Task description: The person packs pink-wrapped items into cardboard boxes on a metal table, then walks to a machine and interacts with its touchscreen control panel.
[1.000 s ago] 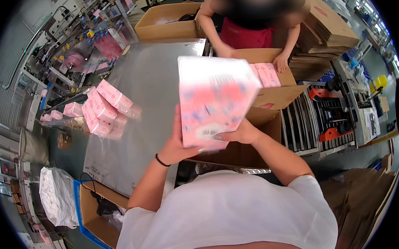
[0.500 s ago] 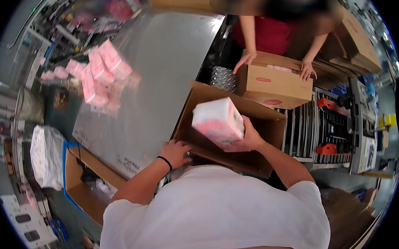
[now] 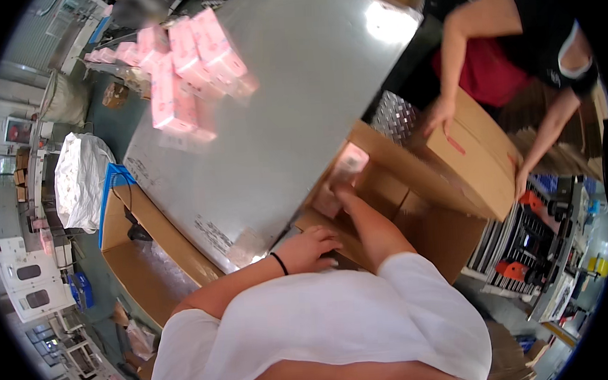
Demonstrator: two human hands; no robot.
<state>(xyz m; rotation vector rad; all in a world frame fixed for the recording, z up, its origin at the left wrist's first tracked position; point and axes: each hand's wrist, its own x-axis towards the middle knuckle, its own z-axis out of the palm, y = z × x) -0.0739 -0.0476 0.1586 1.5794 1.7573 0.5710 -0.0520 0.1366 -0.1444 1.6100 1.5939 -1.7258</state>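
Observation:
My right hand reaches down into an open cardboard box in front of me. It holds a pink and white tissue pack against the box's left end; part of the pack is hidden by the hand and it is blurred. At the near left rim of the same box, my left hand grips the edge, fingers over it and thumb below. A dark band circles the left wrist. The rest of the box's inside shows bare cardboard.
Several pink tissue packs lie on the metal table at the far left. Across from me a person tilts a closed carton beside a roller conveyor. Another open carton stands at the left, near a white sack.
My right hand has lowered the tissue pack from above the box into its left end. My left hand stays at the rim. The other person's carton is now tilted, its top closed.

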